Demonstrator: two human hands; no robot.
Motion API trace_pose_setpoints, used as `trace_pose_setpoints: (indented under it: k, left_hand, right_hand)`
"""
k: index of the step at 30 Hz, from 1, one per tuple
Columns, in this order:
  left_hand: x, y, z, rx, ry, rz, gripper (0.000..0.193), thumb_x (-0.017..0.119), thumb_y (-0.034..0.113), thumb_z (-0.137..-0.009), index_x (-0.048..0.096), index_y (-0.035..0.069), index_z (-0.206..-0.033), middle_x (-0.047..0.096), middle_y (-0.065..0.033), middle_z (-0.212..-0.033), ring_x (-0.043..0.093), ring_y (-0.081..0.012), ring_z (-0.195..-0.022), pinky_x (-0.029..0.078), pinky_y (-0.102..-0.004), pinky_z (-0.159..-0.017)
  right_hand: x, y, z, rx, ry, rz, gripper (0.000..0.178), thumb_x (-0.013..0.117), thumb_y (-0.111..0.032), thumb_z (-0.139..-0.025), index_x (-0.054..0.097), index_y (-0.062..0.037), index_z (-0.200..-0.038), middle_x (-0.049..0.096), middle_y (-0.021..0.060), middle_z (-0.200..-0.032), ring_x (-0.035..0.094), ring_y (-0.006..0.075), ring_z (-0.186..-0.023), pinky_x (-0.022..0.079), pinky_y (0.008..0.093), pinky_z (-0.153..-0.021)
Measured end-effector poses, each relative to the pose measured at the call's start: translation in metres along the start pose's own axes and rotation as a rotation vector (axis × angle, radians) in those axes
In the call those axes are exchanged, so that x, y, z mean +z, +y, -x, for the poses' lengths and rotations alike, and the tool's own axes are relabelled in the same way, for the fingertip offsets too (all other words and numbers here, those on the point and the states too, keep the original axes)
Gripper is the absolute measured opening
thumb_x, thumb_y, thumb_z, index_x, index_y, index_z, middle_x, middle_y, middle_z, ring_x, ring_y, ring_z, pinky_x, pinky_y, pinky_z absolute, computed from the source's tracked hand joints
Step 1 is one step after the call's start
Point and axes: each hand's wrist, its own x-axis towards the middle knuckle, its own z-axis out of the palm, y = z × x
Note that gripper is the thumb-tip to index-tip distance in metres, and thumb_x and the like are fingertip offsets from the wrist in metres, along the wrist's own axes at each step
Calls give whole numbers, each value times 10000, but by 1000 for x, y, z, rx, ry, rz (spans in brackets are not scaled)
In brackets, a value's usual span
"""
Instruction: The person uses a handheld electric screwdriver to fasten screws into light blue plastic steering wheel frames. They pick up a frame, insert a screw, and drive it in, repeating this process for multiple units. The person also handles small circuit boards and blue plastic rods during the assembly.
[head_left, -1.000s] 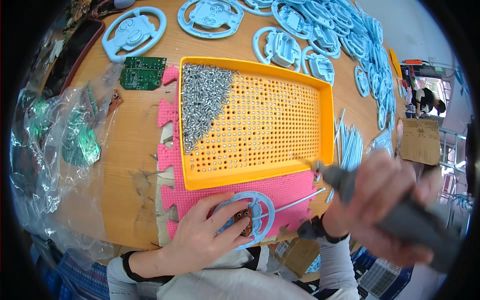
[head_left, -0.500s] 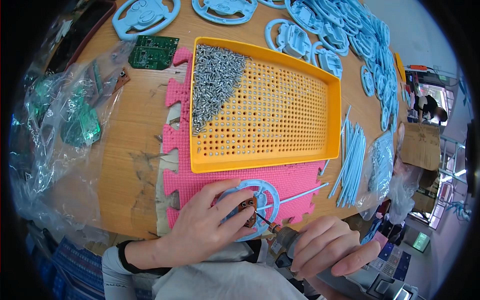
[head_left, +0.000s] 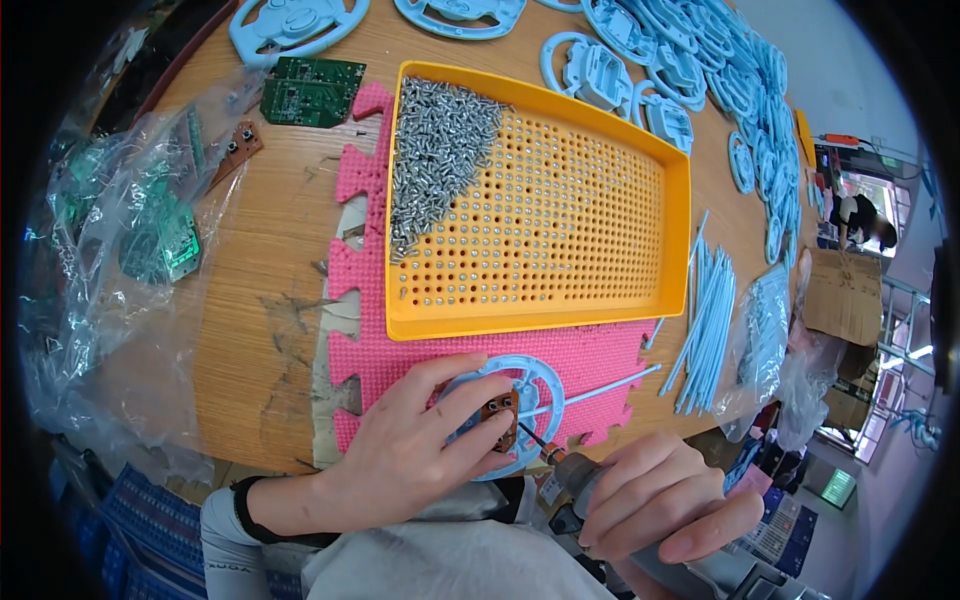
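My left hand (head_left: 420, 445) is spread over a light blue toy steering wheel (head_left: 552, 385), holding it on the pink foam mat (head_left: 400, 362). Its fingers press on a small brown circuit board (head_left: 511, 403) with dark buttons, inside the wheel. An electric screwdriver (head_left: 577, 474) is gripped in my right hand (head_left: 665, 497). Its thin bit points up and left, the tip at the board's right edge; whether it touches a screw I cannot make out. A thin light blue rod (head_left: 605, 387) lies on the mat, reaching right from the wheel.
Beyond my hands stands a yellow screw tray (head_left: 540, 328), with loose screws (head_left: 435, 150) heaped at its left. Blue rods (head_left: 705, 330) lie to its right; blue wheel parts (head_left: 690, 50) pile up behind. Green circuit boards (head_left: 312, 92) and a clear plastic bag (head_left: 100, 330) are at left.
The whole view has shifted slightly, so the tray appears a little higher and further right. Both hands keep their holds, with the bit still at the board.
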Motion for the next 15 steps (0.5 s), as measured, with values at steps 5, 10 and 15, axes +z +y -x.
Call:
trace_pose_setpoints:
  k: [5, 10, 15]
  left_hand:
    - [2, 0, 1, -23, 6, 27, 399, 795, 195, -636, 640, 60, -978, 570, -68, -1153, 515, -305, -1075, 484, -375, -846]
    - [3, 0, 2, -39, 10, 36, 433, 819, 196, -614, 638, 78, -989, 579, -65, -1148, 517, -315, -1068, 471, -384, -858]
    - [2, 1, 0, -40, 13, 63, 442, 825, 182, -606, 636, 78, -992, 577, -67, -1150, 514, -322, -1071, 474, -387, -857]
  right_hand:
    - [16, -8, -1, 26, 145, 135, 396, 684, -47, -780, 362, -39, -1010, 651, 138, -652, 650, 230, -541, 522, 334, -589]
    - [21, -3, 0, -2, 168, 122, 369, 672, -43, -790, 364, -35, -992, 645, 142, -636, 648, 234, -537, 526, 335, -597]
    - [30, -6, -18, 1, 230, 98, 564, 621, -519, -846, 415, -25, -1021, 566, 106, -603, 563, 231, -473, 488, 342, -502]
